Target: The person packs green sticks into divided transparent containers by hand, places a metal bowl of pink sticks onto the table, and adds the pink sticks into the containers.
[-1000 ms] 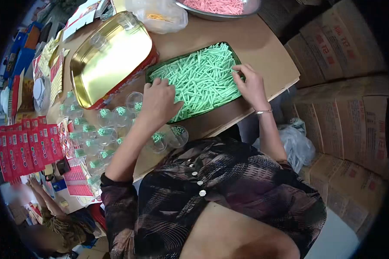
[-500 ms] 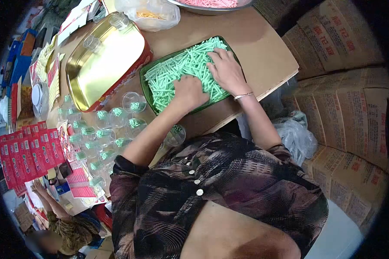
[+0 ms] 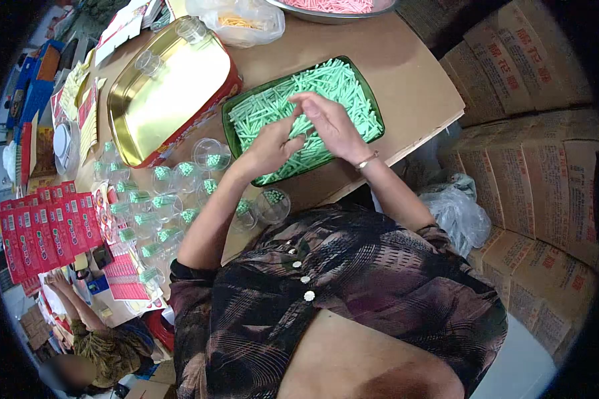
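A green rectangular basket (image 3: 229, 136) full of short pale-green sticks (image 3: 343, 83) lies before me on the table. Over its near half, my left hand (image 3: 271, 147) is closed, fingers curled round what looks like a small bunch of green sticks, mostly hidden. Facing it, my right hand (image 3: 334, 126) is held with fingers stretched out and angled left, close against the left fingertips. Left of the basket stand several clear round cups with bunches of green sticks in them, among them a cup (image 3: 273, 205) by my left forearm.
A gold-lined tin (image 3: 123, 143) with two clear cups inside stands left of the basket. Behind are a plastic bag (image 3: 259, 30) of yellow sticks and a metal bowl (image 3: 333, 14) of pink ones. Red packets (image 3: 50, 229) lie far left, near another person's arms (image 3: 80, 302). Cartons (image 3: 526, 179) are stacked right.
Both hands have lifted from the sticks in the basket and come together above it. My right hand has moved left and nearer; my left fingers have turned toward it.
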Motion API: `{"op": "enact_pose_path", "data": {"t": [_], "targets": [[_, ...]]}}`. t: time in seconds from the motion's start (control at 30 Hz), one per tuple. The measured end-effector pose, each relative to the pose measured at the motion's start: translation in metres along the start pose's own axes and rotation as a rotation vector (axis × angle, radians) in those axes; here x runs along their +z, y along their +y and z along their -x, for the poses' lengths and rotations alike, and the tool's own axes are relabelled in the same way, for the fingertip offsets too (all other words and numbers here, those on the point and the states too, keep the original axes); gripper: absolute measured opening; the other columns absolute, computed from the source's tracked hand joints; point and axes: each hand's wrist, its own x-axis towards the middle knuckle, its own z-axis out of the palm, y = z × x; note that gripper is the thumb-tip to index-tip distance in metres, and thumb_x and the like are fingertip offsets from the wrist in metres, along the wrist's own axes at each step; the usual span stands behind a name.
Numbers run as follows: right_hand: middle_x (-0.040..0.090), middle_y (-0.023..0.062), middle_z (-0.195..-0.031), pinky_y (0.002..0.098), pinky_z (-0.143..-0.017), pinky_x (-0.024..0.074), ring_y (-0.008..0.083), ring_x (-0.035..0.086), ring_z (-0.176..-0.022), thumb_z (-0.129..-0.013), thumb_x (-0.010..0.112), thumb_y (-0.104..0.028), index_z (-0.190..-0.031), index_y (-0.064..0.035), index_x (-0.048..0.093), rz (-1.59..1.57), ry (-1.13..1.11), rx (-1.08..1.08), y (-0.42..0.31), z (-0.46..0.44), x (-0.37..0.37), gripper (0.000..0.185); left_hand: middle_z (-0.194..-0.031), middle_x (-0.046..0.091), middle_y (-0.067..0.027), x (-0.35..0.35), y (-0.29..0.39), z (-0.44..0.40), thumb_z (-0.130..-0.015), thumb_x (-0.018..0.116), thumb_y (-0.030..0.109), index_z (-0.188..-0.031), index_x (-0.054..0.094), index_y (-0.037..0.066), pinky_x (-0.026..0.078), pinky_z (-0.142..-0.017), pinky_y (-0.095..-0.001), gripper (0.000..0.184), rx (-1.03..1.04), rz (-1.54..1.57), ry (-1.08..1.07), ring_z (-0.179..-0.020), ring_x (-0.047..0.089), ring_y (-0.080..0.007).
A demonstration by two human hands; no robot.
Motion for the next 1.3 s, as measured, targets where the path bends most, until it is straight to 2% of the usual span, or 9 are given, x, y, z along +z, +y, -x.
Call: {"op": "enact_pose_path", "data": {"t": [0.07, 0.23, 0.4, 0.53, 0.7, 0.9, 1.07, 1.2, 1.3], "targets": [[0.062, 0.0092, -0.095, 0.0277, -0.068, 0.0414, 0.0174, 0.053, -0.073, -0.098, 0.043, -0.025, -0.1, -0.0011, 0.063, 0.039, -0.065, -0.01, -0.002, -0.002, 0.006, 0.031, -0.083, 0.06, -0.0118, 0.0, 0.005, -0.001, -0.082, 0.059, 0.008, -0.094, 0.054, -0.005, 0.046, -0.066, -0.033, 0.019, 0.004, -0.019, -0.023, -0.072, 0.052, -0.0167], [0.061, 0.0071, -0.088, 0.0255, -0.065, 0.0391, 0.0143, 0.051, -0.072, -0.097, 0.047, -0.023, -0.091, -0.0007, 0.062, -0.022, -0.01, -0.029, 0.01, 0.002, 0.022, 0.027, -0.083, 0.062, -0.0169, 0.009, -0.005, -0.005, -0.08, 0.061, 0.017, -0.098, 0.056, -0.004, 0.046, -0.064, -0.0394, 0.027, 0.033, 0.12, 0.109, -0.069, 0.056, -0.0274], [0.057, 0.0042, -0.077, 0.0238, -0.065, 0.0388, 0.0131, 0.049, -0.069, -0.093, 0.055, -0.019, -0.083, -0.0002, 0.06, 0.049, -0.052, 0.108, -0.013, 0.003, 0.022, 0.022, -0.094, 0.063, -0.0187, 0.008, 0.009, -0.009, -0.074, 0.063, 0.008, -0.122, 0.05, -0.005, 0.048, -0.066, -0.0342, 0.051, -0.082, -0.12, 0.145, -0.076, 0.059, -0.0259], [0.056, 0.0019, -0.074, 0.0232, -0.062, 0.0386, 0.0118, 0.047, -0.065, -0.089, 0.062, -0.015, -0.082, -0.0003, 0.062, -0.158, -0.041, 0.217, -0.007, 0.002, 0.024, 0.016, -0.107, 0.061, -0.0217, 0.01, 0.003, -0.004, -0.068, 0.066, 0.0, -0.143, 0.027, -0.005, 0.05, -0.071, -0.0292, 0.085, -0.014, 0.455, 0.316, -0.085, 0.06, -0.0258], [0.059, -0.0004, -0.072, 0.023, -0.057, 0.0384, 0.0103, 0.047, -0.06, -0.087, 0.065, -0.014, -0.083, -0.0018, 0.065, -0.177, 0.055, 0.011, 0.009, 0.002, 0.04, 0.013, -0.113, 0.059, -0.024, -0.009, 0.012, -0.003, -0.063, 0.067, -0.006, -0.149, 0.005, -0.004, 0.05, -0.074, -0.0271, 0.107, -0.167, 0.469, 0.151, -0.091, 0.061, -0.0254], [0.059, -0.0017, -0.072, 0.0212, -0.058, 0.0378, 0.0077, 0.046, -0.062, -0.087, 0.066, -0.015, -0.082, -0.0035, 0.068, -0.099, -0.005, 0.084, 0.004, 0.0, 0.032, 0.012, -0.113, 0.06, -0.0222, -0.001, 0.008, -0.003, -0.063, 0.071, -0.003, -0.148, 0.018, -0.003, 0.051, -0.076, -0.0295, 0.1, -0.093, 0.519, 0.176, -0.094, 0.06, -0.0253], [0.056, -0.0028, -0.073, 0.0196, -0.06, 0.0372, 0.0055, 0.045, -0.066, -0.087, 0.066, -0.015, -0.078, -0.0035, 0.068, -0.236, 0.2, 0.207, 0.007, -0.007, 0.018, 0.015, -0.104, 0.062, -0.0187, 0.001, 0.001, 0.002, -0.077, 0.069, 0.008, -0.137, 0.037, -0.003, 0.05, -0.076, -0.0306, 0.07, 0.221, 0.234, 0.354, -0.09, 0.059, -0.0236], [0.053, -0.0039, -0.071, 0.0192, -0.058, 0.0357, 0.0047, 0.042, -0.063, -0.089, 0.064, -0.016, -0.079, -0.0026, 0.064, -0.338, 0.231, 0.237, -0.008, -0.007, 0.024, 0.017, -0.092, 0.059, -0.0149, 0.018, 0.033, 0.0, -0.093, 0.054, 0.02, -0.112, 0.049, -0.001, 0.048, -0.069, -0.0333, 0.028, -0.02, 0.621, 0.623, -0.081, 0.056, -0.0201], [0.053, -0.0029, -0.068, 0.0208, -0.057, 0.0369, 0.0065, 0.043, -0.061, -0.089, 0.063, -0.016, -0.079, -0.0027, 0.061, -0.345, 0.279, 0.159, -0.013, -0.005, 0.028, 0.017, -0.078, 0.054, -0.0118, 0.03, 0.036, -0.01, -0.101, 0.036, 0.022, -0.095, 0.046, 0.002, 0.044, -0.059, -0.0373, 0.024, 0.135, 0.288, 0.797, -0.068, 0.051, -0.0185]]}}
